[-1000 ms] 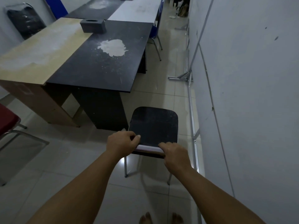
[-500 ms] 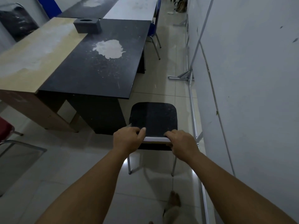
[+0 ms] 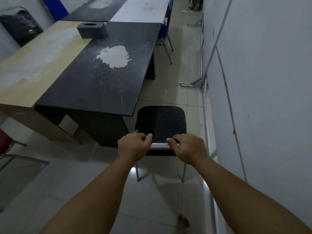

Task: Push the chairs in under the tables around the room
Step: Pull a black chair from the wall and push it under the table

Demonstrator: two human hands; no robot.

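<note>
Black backrest: both hands grip the top rail of the black chair [image 3: 160, 125] from behind, a pale strip of the rail showing between them.
Left hand [image 3: 133, 146]: fingers curled over the rail's left end, thumb laid along the top.
Right hand [image 3: 189, 147]: clamped on the right end the same way, thumb pointing inward.
Chair position: it stands on the tiled floor [image 3: 84, 191] at the near right corner of the black table [image 3: 101, 78] — the seat's left edge sits just beside the tabletop's corner, not yet under it.
Doing the step well: judging by the layout, the chair needs swinging left to face the table's long side, then an even push from both hands so the legs slide rather than tip.
In the way: the table's dark side panel [image 3: 101, 130] beneath the corner would likely catch the front left leg if the chair goes straight ahead.
Right side: the white wall [image 3: 270, 81] and the metal frame [image 3: 205, 98] leaning along it leave a narrow aisle.
Further off: a blue chair [image 3: 164, 34] is tucked at the table's far end, and a grey box [image 3: 92, 30] sits on top.
Left edge: a red chair [image 3: 5, 142] — partly out of view.
</note>
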